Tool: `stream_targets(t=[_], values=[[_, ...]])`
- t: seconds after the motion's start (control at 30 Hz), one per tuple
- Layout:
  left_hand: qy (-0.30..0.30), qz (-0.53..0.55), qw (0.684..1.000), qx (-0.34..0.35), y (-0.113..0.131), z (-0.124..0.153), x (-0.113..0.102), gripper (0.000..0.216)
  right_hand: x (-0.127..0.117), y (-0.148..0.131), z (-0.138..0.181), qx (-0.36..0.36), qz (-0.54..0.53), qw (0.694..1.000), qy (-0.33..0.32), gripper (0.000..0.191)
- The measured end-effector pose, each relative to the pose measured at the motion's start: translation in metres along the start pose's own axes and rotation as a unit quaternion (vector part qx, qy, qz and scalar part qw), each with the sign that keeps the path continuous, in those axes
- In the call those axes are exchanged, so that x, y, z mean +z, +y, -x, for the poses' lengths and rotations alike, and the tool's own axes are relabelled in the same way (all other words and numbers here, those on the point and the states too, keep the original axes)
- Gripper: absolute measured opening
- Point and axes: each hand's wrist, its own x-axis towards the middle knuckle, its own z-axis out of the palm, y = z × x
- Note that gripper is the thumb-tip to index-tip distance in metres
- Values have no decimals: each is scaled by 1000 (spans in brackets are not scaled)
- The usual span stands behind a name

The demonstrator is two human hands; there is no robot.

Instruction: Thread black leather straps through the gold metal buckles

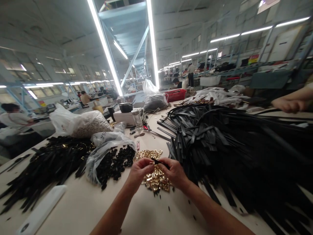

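Above a pile of gold metal buckles (156, 179), both hands pinch a short dark piece that looks like a black strap end (155, 161). My left hand (141, 168) closes thumb and forefinger at its left end. From the right, my right hand (174, 170) grips it with fingers bent. Whether a buckle is on the strap is hidden by the fingertips. Left of the buckles, small black loops (117, 163) spill from a clear plastic bag (94, 163).
A large heap of black straps (202, 133) covers the right side. Straps with gold buckles (53, 156) lie at left, near a white bar-shaped object (42, 209). Behind stand a glass jar (137, 119) and a red basket (175, 95). A co-worker's hand (290, 102) is at far right.
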Motion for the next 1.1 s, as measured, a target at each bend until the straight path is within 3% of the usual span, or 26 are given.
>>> stream_targets(t=[0.3, 0.73, 1.1], values=[[74, 69, 995, -19, -21, -8, -9, 35, 9, 1, 2, 5, -38, 998, -46, 20], [-5, 147, 986, -81, -16, -2, -14, 24, 5, 5, 0, 129, -221, 961, -107, 23], [-46, 139, 982, -119, -15, 2, -12, 23, -2, 4, -1, 118, -169, 968, -144, 15]])
